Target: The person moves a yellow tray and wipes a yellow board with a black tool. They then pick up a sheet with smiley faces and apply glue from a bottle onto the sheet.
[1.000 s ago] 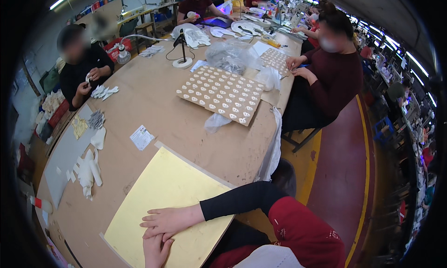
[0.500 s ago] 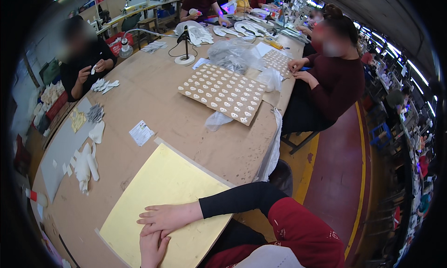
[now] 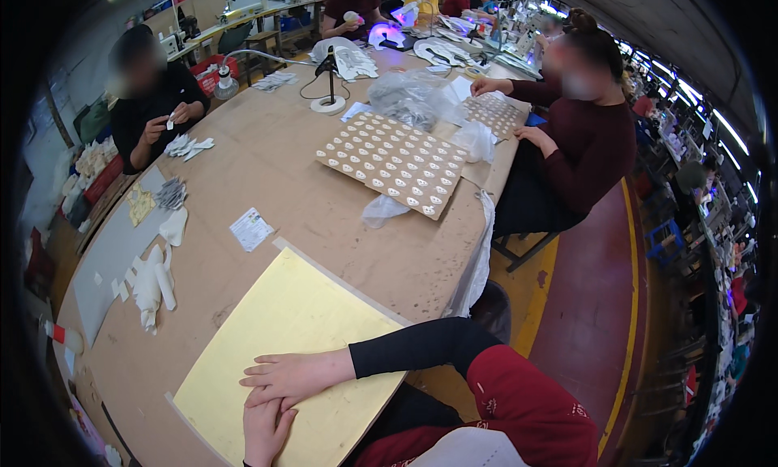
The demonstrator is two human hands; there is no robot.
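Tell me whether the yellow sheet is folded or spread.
Spread: the yellow sheet lies flat, no fold showing, beneath the right hand and left hand.

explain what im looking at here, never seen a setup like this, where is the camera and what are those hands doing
There is no machine here, just a person. A wide fisheye camera worn on their head looks down, which is why straight edges bend. The right hand lies across the left hand on a yellow sheet. I see nothing held in either, though the left fingers are partly hidden.

Farther along the table lie a slip, some white pieces and a board with rows of small white pieces. Co-workers sit around it; the one at the left holds something small and white.
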